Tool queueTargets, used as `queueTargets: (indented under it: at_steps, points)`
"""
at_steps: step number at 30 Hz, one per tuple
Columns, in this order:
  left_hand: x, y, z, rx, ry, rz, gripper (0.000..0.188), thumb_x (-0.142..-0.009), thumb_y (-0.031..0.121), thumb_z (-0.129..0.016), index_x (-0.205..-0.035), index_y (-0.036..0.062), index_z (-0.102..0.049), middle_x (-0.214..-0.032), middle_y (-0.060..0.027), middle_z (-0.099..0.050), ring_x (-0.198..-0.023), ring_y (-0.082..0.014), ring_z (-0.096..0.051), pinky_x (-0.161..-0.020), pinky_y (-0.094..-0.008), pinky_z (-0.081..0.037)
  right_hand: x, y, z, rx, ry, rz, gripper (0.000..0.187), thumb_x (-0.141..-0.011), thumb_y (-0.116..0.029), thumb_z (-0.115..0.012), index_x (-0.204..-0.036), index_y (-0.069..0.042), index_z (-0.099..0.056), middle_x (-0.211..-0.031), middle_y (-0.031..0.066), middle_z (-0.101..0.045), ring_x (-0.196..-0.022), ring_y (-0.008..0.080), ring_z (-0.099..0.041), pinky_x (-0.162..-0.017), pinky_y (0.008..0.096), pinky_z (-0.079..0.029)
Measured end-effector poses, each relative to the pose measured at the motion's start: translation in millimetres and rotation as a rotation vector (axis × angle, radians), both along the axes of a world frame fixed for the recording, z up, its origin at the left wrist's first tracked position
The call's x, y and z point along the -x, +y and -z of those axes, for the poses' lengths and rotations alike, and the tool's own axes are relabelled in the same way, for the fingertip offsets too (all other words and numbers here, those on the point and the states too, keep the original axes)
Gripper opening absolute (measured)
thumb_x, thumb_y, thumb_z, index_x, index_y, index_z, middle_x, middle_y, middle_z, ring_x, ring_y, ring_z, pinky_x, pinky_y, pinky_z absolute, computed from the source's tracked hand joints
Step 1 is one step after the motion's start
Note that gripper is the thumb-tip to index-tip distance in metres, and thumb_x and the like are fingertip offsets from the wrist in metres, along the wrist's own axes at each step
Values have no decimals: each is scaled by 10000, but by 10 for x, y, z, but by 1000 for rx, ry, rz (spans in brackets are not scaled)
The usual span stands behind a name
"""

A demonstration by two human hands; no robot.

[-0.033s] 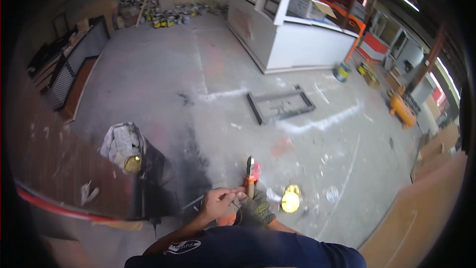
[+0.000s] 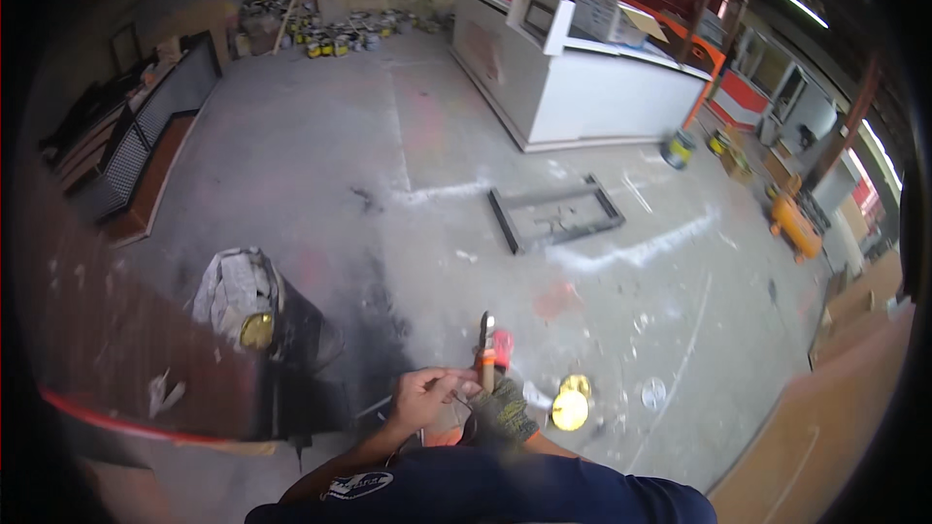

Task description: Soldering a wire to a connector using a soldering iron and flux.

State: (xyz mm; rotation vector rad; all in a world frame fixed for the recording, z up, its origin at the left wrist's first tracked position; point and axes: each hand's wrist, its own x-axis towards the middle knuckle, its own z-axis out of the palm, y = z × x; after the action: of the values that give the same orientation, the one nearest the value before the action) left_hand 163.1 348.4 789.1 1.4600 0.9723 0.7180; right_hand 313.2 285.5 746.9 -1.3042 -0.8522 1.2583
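Observation:
My left hand (image 2: 424, 398), bare, is closed in a pinch, its fingertips meeting my right hand. What it pinches is too small to make out. A glove of mottled grey-green knit with bare fingertips covers my right hand (image 2: 505, 411). That hand grips what look like pliers (image 2: 487, 354), held upright, with dark metal jaws at the top, an orange guard and a tan handle. Just beyond them a red object (image 2: 502, 347) is partly hidden. Something orange shows below my hands, mostly covered by my arms and dark shirt.
Yellow round lids or tins (image 2: 570, 409) lie right of my hands. Left stands a dark bin (image 2: 301, 330) with crumpled paper, beside a brown panel (image 2: 126, 349). Ahead are a dark metal frame (image 2: 515, 233) and a white counter (image 2: 612, 97). An orange compressor (image 2: 796, 228) sits far right.
The view has tilted slightly, so the surroundings sit a little lower and further right. Both hands keep nearly the same pose, and the pliers lean a little more to the left.

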Motion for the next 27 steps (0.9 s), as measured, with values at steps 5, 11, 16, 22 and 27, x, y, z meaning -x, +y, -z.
queueTargets:
  at_steps: [5,11,16,22,27]
  points:
    - [-1191,1680,321,196,-285,-387,250,-999,188,-608,-1043,-45,-686,-816,-39,-661,-710,-120,-629,-634,-268,-519,-1252,1579,295,19,-370,-429,462,-978,-297,-652,-1338,-27,-545,-1091,40,-626,-942,114,-613,-843,292,-522]
    - [-1917,3418,-290,99,-357,-625,236,-997,213,-606,-911,3,-671,-740,-28,-620,-699,-110,-596,-653,-259,-484,-2465,2844,75,113,230,-162,183,-904,-188,-701,-1006,-38,-674,-1041,33,-640,-876,119,-618,-801,317,-515]
    - [-1976,4937,-797,-198,-34,-774,354,-983,277,-625,-739,22,-601,-669,35,-519,-657,-64,-451,-613,-250,-390,-3143,4195,-535,49,-88,-305,194,-909,-168,-719,-1047,-43,-668,-1015,23,-677,-867,104,-634,-813,283,-518]
    - [-1802,6900,-708,-266,-381,-907,258,-974,236,-643,-868,4,-682,-747,26,-566,-703,-74,-501,-664,-257,-431,-3401,5917,-750,52,-225,-414,219,-909,-127,-699,-1095,-26,-644,-940,22,-661,-838,100,-611,-723,275,-511]
    - [-1629,8705,251,-213,-122,-911,245,-987,218,-636,-822,41,-675,-708,47,-557,-635,-52,-472,-553,-240,-379,-3562,7457,-120,121,164,-144,313,-938,-140,-668,-1222,-41,-583,-887,13,-647,-803,96,-612,-707,289,-519]
